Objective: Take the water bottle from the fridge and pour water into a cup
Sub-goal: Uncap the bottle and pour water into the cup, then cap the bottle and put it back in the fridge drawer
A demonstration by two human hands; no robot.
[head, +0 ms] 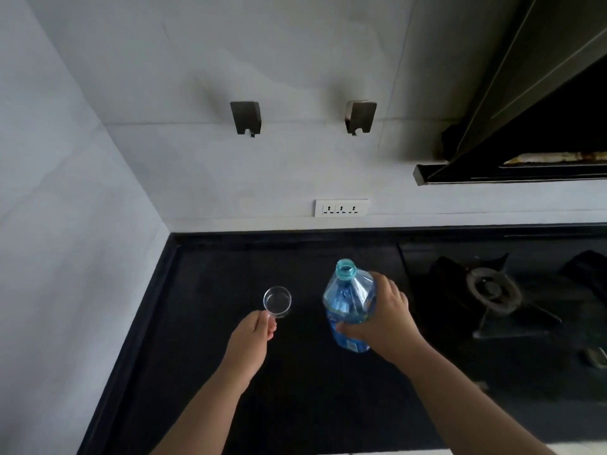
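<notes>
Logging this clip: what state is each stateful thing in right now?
water bottle: uncapped, upright, partly full, gripped by right hand.
cup: upright on the counter, held at its base by left hand; water level unclear.
gas burner: no flame visible.
wall sockets: nothing plugged in.

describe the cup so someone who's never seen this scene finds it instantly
Start at the black countertop in the wall corner, left of the gas burner. The cup stands there, held by the left hand, left of the blue water bottle. Unlike the tall, tinted bottle, it is small, clear, colourless and open-topped.
</notes>
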